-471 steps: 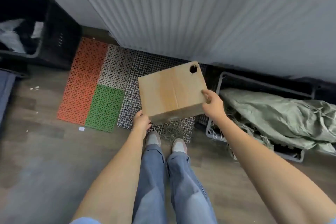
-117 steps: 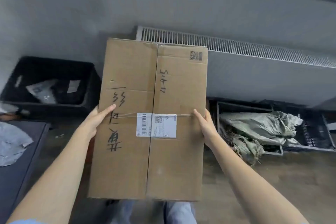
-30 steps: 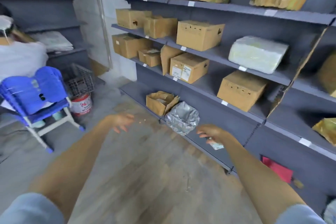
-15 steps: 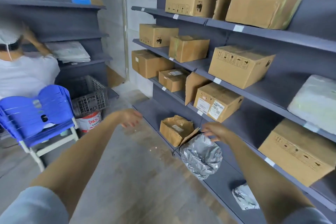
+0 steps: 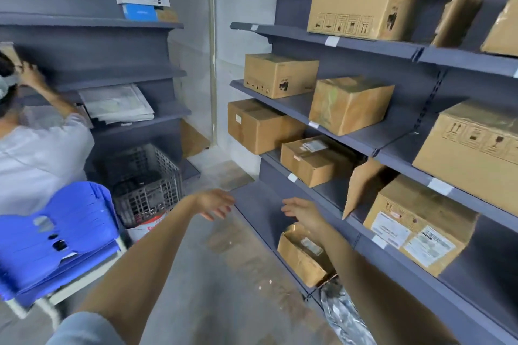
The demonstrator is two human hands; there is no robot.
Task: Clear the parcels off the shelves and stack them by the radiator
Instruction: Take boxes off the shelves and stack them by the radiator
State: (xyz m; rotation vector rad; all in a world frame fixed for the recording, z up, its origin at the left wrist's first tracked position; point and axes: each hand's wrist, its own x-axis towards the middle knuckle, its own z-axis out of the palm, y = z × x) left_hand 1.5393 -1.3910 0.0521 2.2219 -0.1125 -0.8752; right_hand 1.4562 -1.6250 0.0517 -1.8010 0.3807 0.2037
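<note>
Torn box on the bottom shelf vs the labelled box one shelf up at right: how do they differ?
The torn box is crumpled, its top gaping open; the labelled box is closed and square-edged. The torn box is visibly smaller. The torn box shows one small label inside its opening; the labelled box carries two large white labels on its front. The right hand hovers just above the torn box, away from the labelled box. Both are brown cardboard.

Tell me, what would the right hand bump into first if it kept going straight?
Probably the bare bottom shelf just ahead of the right hand, though depth is hard to judge.
</note>
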